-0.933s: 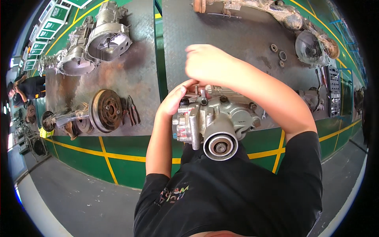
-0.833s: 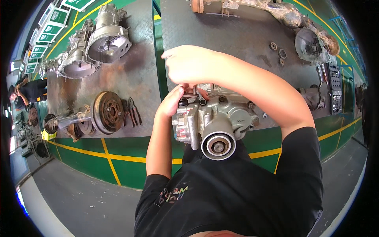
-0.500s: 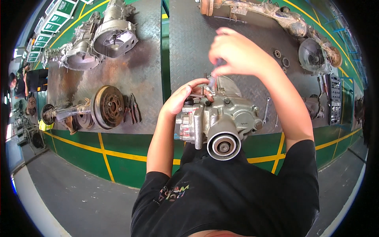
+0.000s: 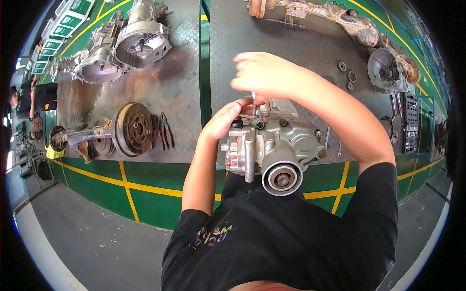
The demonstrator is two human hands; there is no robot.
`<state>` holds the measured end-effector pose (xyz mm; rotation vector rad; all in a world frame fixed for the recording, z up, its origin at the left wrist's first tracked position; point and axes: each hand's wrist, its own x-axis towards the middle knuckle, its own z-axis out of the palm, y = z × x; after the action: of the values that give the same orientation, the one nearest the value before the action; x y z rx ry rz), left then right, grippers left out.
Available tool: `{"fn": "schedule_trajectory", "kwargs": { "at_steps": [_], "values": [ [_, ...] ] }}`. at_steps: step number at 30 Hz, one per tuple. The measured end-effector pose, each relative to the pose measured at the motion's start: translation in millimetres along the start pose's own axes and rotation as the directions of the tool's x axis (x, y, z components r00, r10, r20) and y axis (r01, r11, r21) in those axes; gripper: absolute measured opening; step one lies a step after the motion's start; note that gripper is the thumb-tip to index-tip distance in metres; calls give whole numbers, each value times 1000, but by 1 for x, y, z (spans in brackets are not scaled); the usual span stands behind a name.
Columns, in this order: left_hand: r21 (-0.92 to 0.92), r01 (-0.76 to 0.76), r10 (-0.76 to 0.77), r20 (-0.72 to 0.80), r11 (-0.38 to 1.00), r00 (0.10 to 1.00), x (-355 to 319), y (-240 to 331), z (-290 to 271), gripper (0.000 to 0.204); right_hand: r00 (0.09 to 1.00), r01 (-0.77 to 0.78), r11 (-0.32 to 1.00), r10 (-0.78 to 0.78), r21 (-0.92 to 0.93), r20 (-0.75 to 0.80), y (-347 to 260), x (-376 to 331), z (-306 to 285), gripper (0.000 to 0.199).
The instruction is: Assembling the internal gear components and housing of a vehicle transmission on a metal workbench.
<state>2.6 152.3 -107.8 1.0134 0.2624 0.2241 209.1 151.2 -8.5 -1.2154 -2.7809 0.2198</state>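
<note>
A grey metal gearbox housing [image 4: 286, 140] stands at the bench's near edge, close to my body, its round open end [image 4: 282, 179] facing me. My left hand [image 4: 225, 119] lies at the housing's upper left, fingers curled round a small metal part [image 4: 250, 116] on top, beside a black cap [image 4: 237, 123]. Just above it, my right hand [image 4: 262, 75] is closed, palm downward. A slim tool with a dark handle showed in that hand earlier; now the fingers hide most of it, and its tip meets the left fingertips.
On the right of the bench [image 4: 301, 53] are several bearing rings [image 4: 351, 76], a wrench [image 4: 328, 136], a rusty axle [image 4: 335, 22] and a tool case [image 4: 410, 121]. The left bench holds gearbox casings [image 4: 141, 46], a brake drum [image 4: 133, 129] and pliers [image 4: 166, 131]. Another person [image 4: 43, 99] stands far left.
My right hand has come lower and a little left, and turned so that the tool's handle is hidden. The gearbox appears slightly further right; my left hand keeps its place on it.
</note>
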Motion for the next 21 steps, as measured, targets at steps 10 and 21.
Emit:
{"fn": "schedule_trajectory", "kwargs": {
  "at_steps": [10, 21],
  "values": [
    [192, -6, 11, -21, 981, 1000, -3, -1, -9, 91, 982, 179, 980, -173, 83, -77, 14, -5, -26, 25],
    [153, -60, 53, 51, 986, 997, 1, 9, -3, 89, 884, -457, 889, 450, 35, 129, -44, -67, -16, 26]
  ]
}}
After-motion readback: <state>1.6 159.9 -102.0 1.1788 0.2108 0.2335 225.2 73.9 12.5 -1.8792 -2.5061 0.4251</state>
